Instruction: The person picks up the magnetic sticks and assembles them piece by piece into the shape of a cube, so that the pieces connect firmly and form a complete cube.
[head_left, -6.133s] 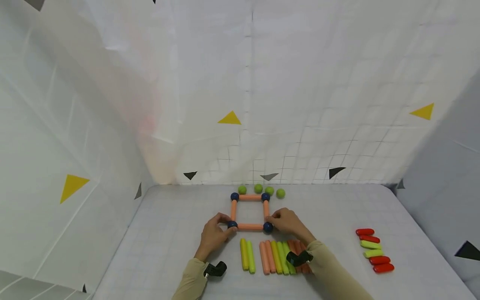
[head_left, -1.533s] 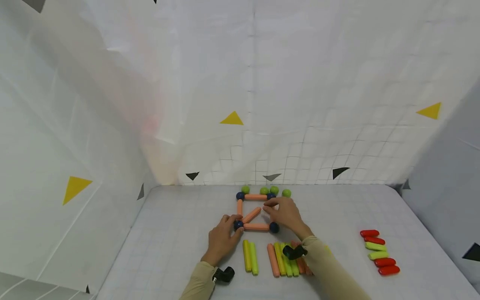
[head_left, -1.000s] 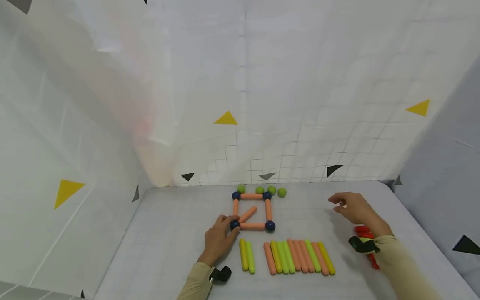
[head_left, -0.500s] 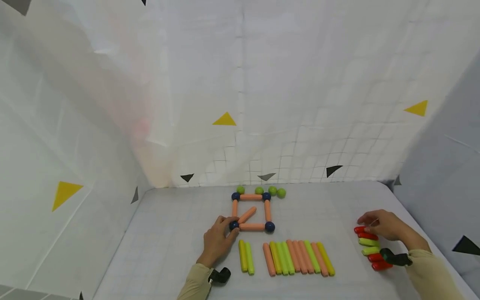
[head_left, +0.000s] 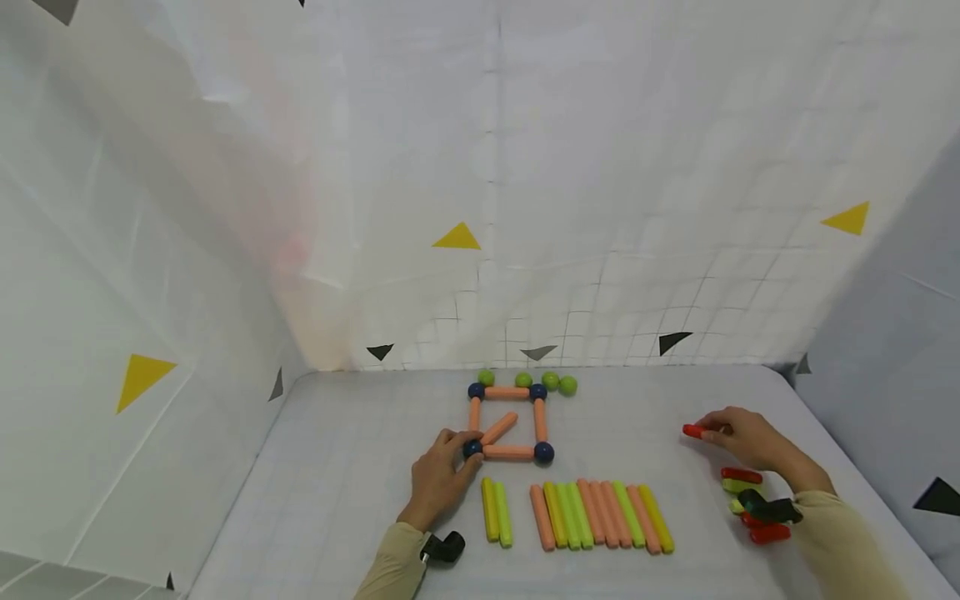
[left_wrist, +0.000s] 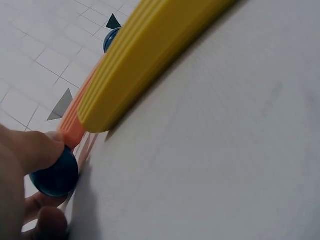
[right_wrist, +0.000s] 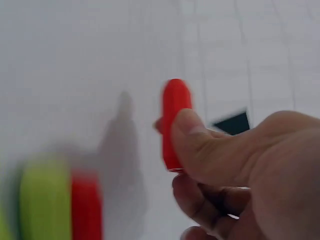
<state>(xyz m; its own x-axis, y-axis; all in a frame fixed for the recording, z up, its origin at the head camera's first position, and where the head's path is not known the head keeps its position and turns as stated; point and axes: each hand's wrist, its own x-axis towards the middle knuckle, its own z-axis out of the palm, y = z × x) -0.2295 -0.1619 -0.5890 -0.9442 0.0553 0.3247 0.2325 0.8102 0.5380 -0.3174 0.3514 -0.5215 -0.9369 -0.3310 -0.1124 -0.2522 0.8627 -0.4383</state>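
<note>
The right hand (head_left: 746, 437) pinches a short red stick (head_left: 693, 431) between thumb and fingers and holds it above the counter (head_left: 352, 467), away from the small pile of red and lime short sticks (head_left: 750, 500) by the right wrist. In the right wrist view the thumb lies across the red stick (right_wrist: 174, 120), whose rounded end points up.

The left hand (head_left: 438, 479) rests on the counter with its fingertips curled against the dark blue ball (head_left: 472, 448) at the near left corner of the square frame (head_left: 508, 421). The frame is made of orange sticks joined by four blue balls, with one orange stick (head_left: 498, 428) lying slantwise inside it. The left wrist view shows a finger and thumb touching that ball (left_wrist: 55, 175) beside a yellow stick (left_wrist: 145, 55).

Four green balls (head_left: 551, 382) sit just behind the frame. A row of orange, yellow and lime long sticks (head_left: 600, 527) lies in front of it.

No writing or label can be read on any piece.
</note>
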